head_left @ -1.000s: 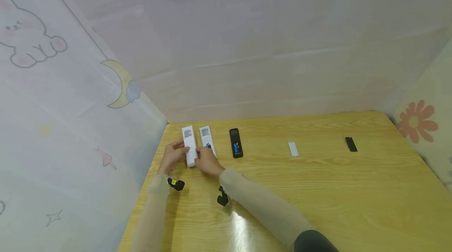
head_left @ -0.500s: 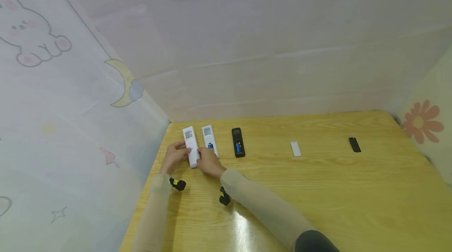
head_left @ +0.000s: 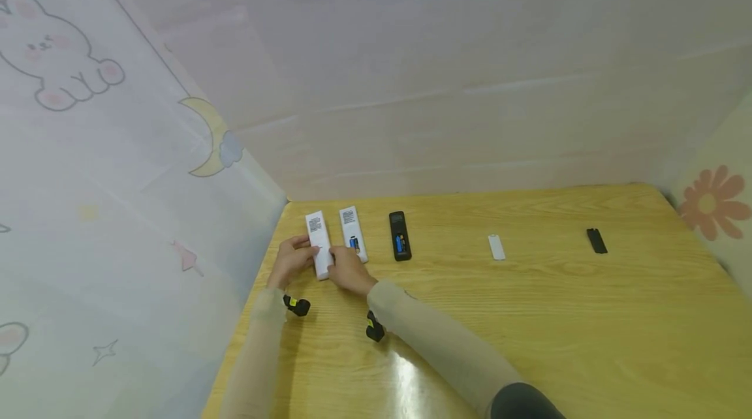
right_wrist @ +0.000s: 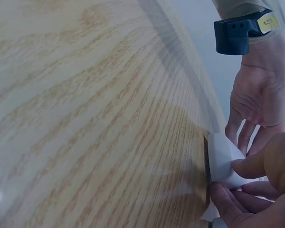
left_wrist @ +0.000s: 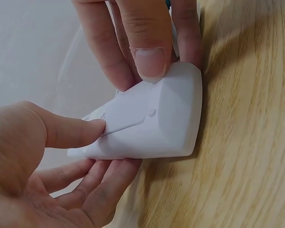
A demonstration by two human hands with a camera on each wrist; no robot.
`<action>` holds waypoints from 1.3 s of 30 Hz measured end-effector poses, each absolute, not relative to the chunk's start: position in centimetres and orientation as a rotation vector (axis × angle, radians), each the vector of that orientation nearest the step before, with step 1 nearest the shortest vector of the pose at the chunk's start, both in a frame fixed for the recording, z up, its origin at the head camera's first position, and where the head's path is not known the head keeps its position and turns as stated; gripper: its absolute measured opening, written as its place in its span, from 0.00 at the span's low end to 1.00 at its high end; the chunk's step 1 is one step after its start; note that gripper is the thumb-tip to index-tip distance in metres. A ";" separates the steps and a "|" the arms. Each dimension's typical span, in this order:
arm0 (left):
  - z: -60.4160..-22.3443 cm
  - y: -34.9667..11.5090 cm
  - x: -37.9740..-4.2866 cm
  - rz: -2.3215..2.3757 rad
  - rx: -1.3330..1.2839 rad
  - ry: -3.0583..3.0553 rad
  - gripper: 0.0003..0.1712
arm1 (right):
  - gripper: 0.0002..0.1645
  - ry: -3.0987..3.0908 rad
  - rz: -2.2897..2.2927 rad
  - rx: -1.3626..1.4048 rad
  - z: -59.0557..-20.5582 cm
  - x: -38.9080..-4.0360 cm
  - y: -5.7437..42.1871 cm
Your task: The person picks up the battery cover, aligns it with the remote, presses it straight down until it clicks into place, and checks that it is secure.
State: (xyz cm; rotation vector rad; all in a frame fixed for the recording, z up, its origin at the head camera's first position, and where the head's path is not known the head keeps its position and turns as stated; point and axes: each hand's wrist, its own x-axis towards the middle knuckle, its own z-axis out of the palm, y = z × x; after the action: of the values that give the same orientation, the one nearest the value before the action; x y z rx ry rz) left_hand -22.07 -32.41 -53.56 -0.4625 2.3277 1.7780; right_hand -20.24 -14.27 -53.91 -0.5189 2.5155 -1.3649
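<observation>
One long white remote [head_left: 320, 240], dark print [head_left: 316, 225] near its far end

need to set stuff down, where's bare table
Bare: table nearside of white cover and black cover, and between white cover and black remote. Crowded: left end, where left grip and right grip hold a white remote beside a second remote.

Looks like smooth, satin white plastic on the held remote [head_left: 320, 239] left of centre; darker plastic on the black remote [head_left: 397, 226]. Shows wood grain on the tabletop [head_left: 529, 314], glossy at lower centre; creased sheeting on the backdrop [head_left: 376, 79] above.
</observation>
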 end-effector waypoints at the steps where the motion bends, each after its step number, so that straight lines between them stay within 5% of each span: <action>1: -53.6 -32.3 -22.1 1.778 -0.459 2.326 0.34 | 0.24 2.520 -1.362 -0.523 -53.9 -20.3 -14.3; 10: -53.5 -32.2 -22.1 1.785 -0.460 2.341 0.33 | 0.13 2.557 -1.350 -0.574 -54.1 -20.5 -14.6; 17: -53.7 -32.4 -22.3 1.727 -0.492 2.366 0.33 | 0.25 2.561 -1.341 -0.572 -54.1 -20.5 -14.7; 39: -53.1 -32.2 -21.5 1.596 -0.489 2.461 0.33 | 0.24 2.552 -1.344 -0.585 -54.9 -20.5 -15.2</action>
State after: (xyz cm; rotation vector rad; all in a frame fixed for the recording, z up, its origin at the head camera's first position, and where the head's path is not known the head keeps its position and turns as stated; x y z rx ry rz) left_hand -21.46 -32.25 -53.12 -0.4888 2.4607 1.5959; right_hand -20.46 -15.24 -54.85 -0.5847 2.5515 -1.3444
